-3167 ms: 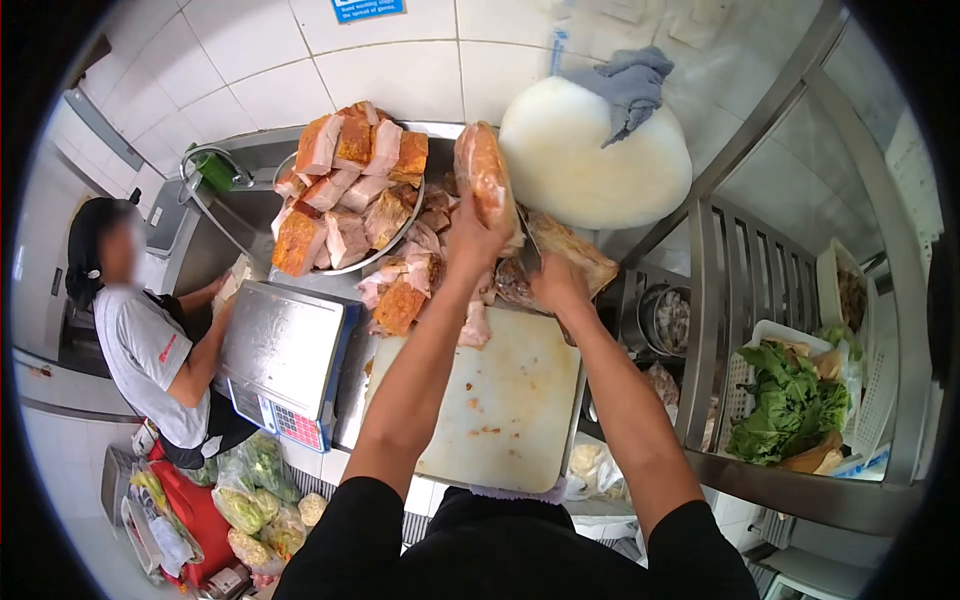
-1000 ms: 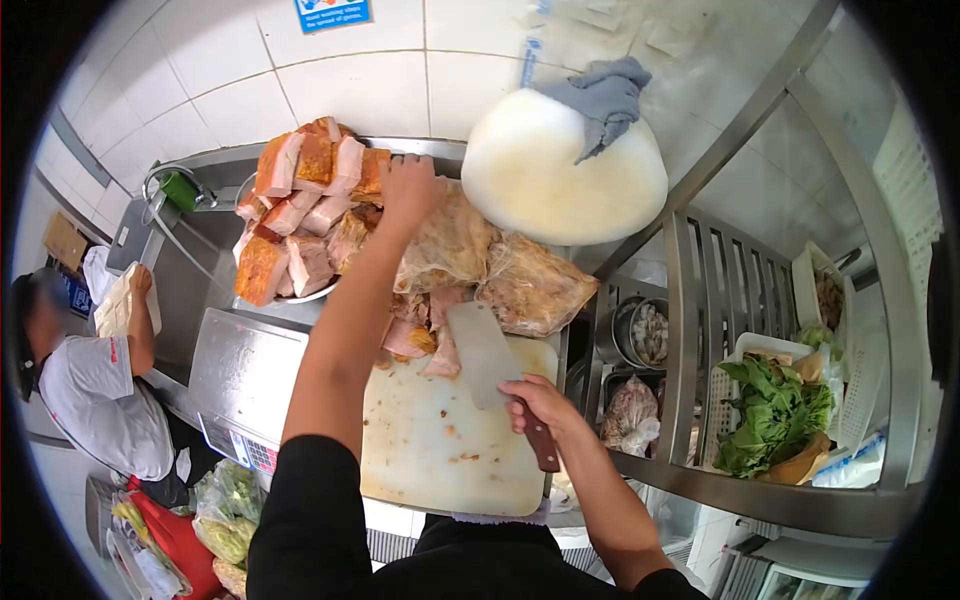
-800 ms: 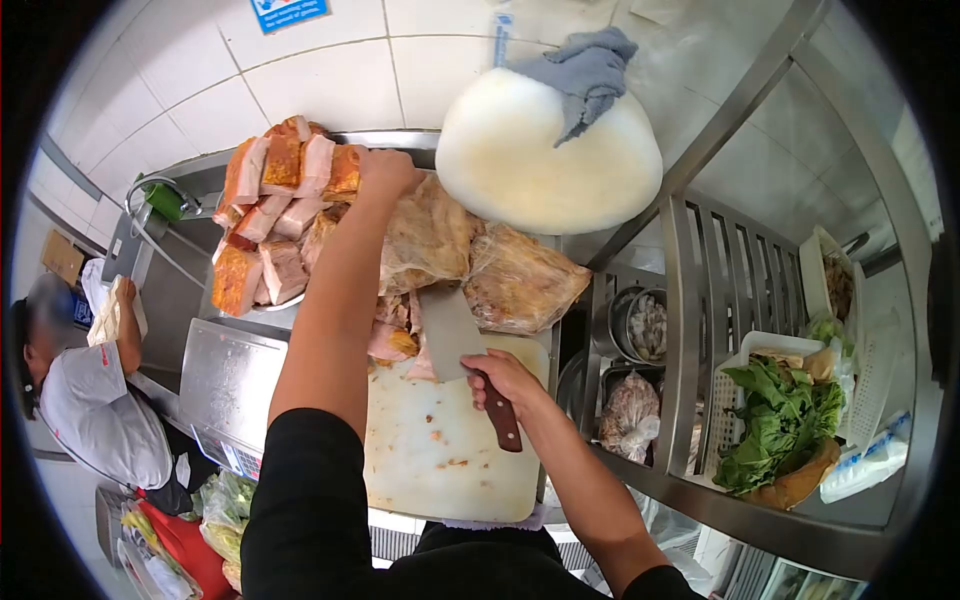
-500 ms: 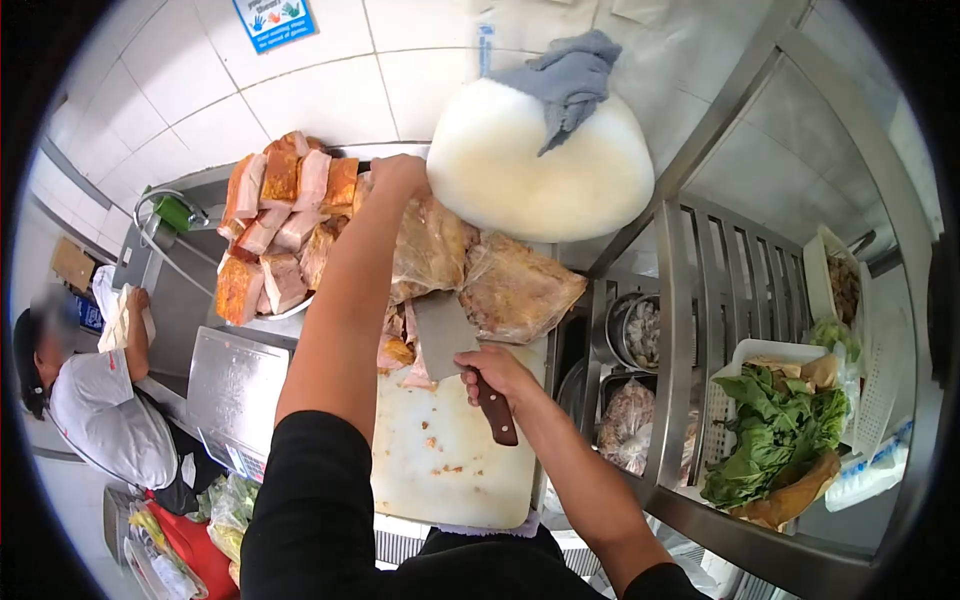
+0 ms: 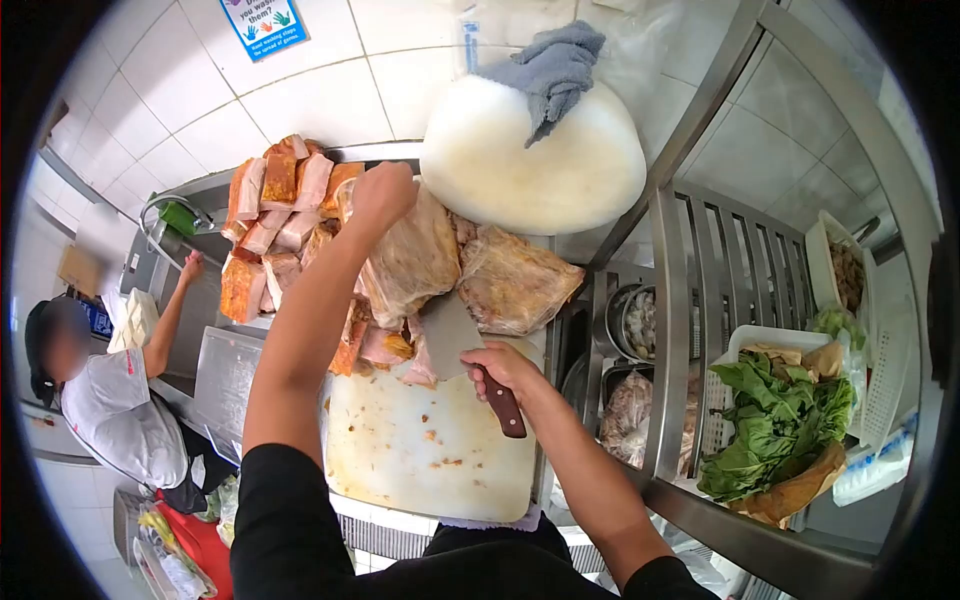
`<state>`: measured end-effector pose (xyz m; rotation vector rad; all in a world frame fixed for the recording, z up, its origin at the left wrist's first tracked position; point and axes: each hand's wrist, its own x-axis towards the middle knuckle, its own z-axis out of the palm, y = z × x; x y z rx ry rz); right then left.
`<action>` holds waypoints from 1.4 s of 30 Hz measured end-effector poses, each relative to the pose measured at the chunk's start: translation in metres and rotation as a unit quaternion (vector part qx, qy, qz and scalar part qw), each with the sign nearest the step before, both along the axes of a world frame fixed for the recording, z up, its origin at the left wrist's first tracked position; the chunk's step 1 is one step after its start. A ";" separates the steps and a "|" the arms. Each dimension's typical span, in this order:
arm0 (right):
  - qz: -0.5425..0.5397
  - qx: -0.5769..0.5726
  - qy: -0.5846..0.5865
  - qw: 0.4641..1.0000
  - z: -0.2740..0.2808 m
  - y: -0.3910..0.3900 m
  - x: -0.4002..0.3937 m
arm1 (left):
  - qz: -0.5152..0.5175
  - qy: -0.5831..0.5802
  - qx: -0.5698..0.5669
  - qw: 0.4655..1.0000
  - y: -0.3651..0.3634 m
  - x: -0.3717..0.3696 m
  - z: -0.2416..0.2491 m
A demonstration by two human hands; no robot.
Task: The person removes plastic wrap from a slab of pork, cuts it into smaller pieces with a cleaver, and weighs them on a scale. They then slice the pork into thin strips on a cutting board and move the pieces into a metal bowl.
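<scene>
My right hand (image 5: 505,372) is wrapped round the brown handle of a cleaver (image 5: 455,335). Its broad blade lies flat among meat pieces at the far end of a white cutting board (image 5: 430,450). At the back, my left hand (image 5: 388,195) is closed at the far edge of a plastic-wrapped slab of meat (image 5: 412,250); its fingertips are hidden. A second wrapped slab (image 5: 515,280) rests to the right. Left of my forearm, thick chunks of roast pork belly (image 5: 275,205) are piled up. Smaller meat scraps (image 5: 385,345) lie under the wrapped slab.
A round white board (image 5: 530,160) with a grey cloth (image 5: 550,75) leans on the tiled wall. To the right stands a metal rack (image 5: 670,330) with a basket of leafy greens (image 5: 780,410). At left, a co-worker (image 5: 125,400) reaches toward the sink tap (image 5: 185,215).
My left hand has come slightly nearer and left, and the wrapped slab under it has shifted left. More meat scraps show. The cleaver has barely moved. The co-worker's arm has reached toward the tap.
</scene>
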<state>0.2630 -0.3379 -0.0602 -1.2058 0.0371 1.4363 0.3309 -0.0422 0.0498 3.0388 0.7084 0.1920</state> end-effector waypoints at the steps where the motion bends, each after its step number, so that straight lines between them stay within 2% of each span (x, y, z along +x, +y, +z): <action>1: 0.007 -0.003 -0.012 1.000 -0.001 0.000 0.000 | -0.002 -0.013 0.014 1.000 -0.007 -0.010 0.006; 3: 0.003 -0.008 -0.049 0.999 -0.004 -0.001 -0.006 | -0.003 -0.025 0.029 0.999 -0.025 -0.035 0.020; 5: 0.008 -0.011 -0.084 0.996 -0.003 -0.001 -0.019 | 0.046 -0.082 0.011 0.995 -0.052 -0.069 0.033; 7: 0.022 -0.029 -0.169 0.985 0.008 -0.011 -0.032 | 0.029 -0.117 0.023 0.993 -0.076 -0.114 0.034; 9: 0.020 -0.042 -0.185 0.982 0.018 -0.031 -0.048 | -0.008 -0.195 -0.031 0.980 -0.103 -0.161 0.035; 13: 0.039 -0.088 -0.177 0.980 0.023 -0.084 -0.087 | 0.019 -0.207 -0.170 0.963 -0.154 -0.237 0.043; 15: 0.058 -0.117 -0.172 0.976 0.017 -0.113 -0.105 | 0.037 -0.222 -0.266 0.937 -0.165 -0.264 0.025; 17: 0.022 -0.155 -0.132 0.979 0.017 -0.142 -0.124 | 0.049 -0.211 -0.292 0.932 -0.159 -0.281 -0.004; 19: 0.034 -0.188 -0.147 0.970 0.027 -0.160 -0.136 | 0.197 -0.197 -0.380 0.882 -0.140 -0.313 -0.032; 20: 0.023 -0.180 -0.166 0.969 0.033 -0.161 -0.138 | 0.215 -0.208 -0.407 0.863 -0.135 -0.323 -0.048; 23: 0.001 -0.225 -0.245 0.943 0.038 -0.165 -0.153 | 0.220 -0.225 -0.396 0.863 -0.129 -0.356 -0.108; 25: -0.018 -0.261 -0.276 0.925 0.050 -0.166 -0.164 | 0.197 -0.188 -0.396 0.877 -0.127 -0.366 -0.094; 27: -0.052 -0.263 -0.281 0.922 0.047 -0.174 -0.179 | 0.189 -0.231 -0.366 0.882 -0.112 -0.359 -0.085; 29: -0.103 -0.260 -0.272 0.921 0.050 -0.177 -0.194 | 0.131 -0.281 -0.246 0.918 -0.078 -0.344 -0.088; 31: -0.120 -0.252 -0.271 0.921 0.052 -0.178 -0.211 | 0.191 -0.170 -0.327 0.910 -0.037 -0.314 -0.099; 33: -0.139 -0.243 -0.275 0.920 0.055 -0.176 -0.221 | 0.177 -0.087 -0.347 0.917 0.003 -0.270 -0.153; 34: -0.130 -0.254 -0.280 0.917 0.058 -0.175 -0.227 | 0.172 -0.091 -0.351 0.916 0.008 -0.255 -0.148; 36: -0.139 -0.246 -0.269 0.921 0.050 -0.182 -0.235 | 0.156 0.008 -0.304 0.940 0.007 -0.221 -0.136; 39: -0.148 -0.254 -0.297 0.909 0.056 -0.180 -0.244 | 0.176 0.022 -0.294 0.939 -0.018 -0.186 -0.111; 40: -0.154 -0.255 -0.300 0.906 0.060 -0.179 -0.246 | 0.156 -0.055 -0.290 0.943 -0.018 -0.169 -0.126; 42: -0.159 -0.258 -0.301 0.904 0.067 -0.176 -0.248 | 0.159 -0.074 -0.304 0.937 -0.013 -0.131 -0.130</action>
